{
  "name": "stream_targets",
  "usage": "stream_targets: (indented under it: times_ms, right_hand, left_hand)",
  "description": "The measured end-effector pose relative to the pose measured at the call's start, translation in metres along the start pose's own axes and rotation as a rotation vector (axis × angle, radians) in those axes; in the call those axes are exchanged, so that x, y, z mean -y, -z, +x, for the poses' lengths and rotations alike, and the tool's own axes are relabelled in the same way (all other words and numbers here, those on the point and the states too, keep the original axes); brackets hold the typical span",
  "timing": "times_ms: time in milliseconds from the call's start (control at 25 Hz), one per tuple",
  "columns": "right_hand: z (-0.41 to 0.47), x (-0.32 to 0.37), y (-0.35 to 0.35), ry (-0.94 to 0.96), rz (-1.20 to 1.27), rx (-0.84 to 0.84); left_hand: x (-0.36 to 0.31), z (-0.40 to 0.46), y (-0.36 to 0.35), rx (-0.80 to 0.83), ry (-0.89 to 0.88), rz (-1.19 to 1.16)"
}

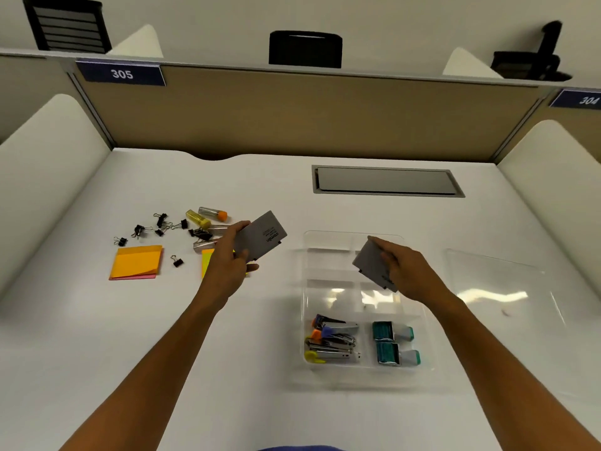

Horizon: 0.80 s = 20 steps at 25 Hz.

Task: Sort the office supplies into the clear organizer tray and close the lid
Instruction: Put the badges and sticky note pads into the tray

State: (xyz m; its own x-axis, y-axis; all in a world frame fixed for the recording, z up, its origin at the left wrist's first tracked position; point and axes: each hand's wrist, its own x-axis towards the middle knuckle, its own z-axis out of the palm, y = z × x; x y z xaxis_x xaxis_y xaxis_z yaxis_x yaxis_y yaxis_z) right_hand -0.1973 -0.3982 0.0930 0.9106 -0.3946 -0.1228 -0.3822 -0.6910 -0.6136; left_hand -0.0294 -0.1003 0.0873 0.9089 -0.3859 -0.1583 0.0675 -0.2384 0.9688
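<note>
Inside the tray, staplers sit beside probably stamps.

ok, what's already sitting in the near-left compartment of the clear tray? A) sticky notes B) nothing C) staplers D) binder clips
C: a pile of small staplers with coloured ends lies in the near-left compartment of the clear tray. The binder clips and the orange sticky notes are out on the desk to the left of the tray.
</note>
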Motion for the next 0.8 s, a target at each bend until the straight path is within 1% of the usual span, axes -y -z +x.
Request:
stream_targets:
  times_ms: [120, 320, 480, 640, 800]
  right_hand:
    - [0.0, -0.018, 0.011, 0.015, -0.183, 0.112]
    - [0.003, -0.032, 0.001, -0.007, -0.365, 0.295]
    - [0.007, -0.042, -0.014, -0.033, -0.368, 0.427]
    - [0.01, -0.047, -0.026, -0.022, -0.341, 0.454]
    - [0.012, -0.055, -0.034, -0.036, -0.398, 0.479]
  left_hand:
    - [0.0, 0.0, -0.016, 0.028, -0.009, 0.04]
    - [0.0, 0.0, -0.035, 0.074, -0.004, 0.067]
    - [0.003, -0.001, -0.044, 0.093, 0.013, 0.115]
    - [0.007, -0.003, -0.055, 0.14, 0.019, 0.15]
    - [0.011, -0.004, -0.066, 0.194, 0.014, 0.174]
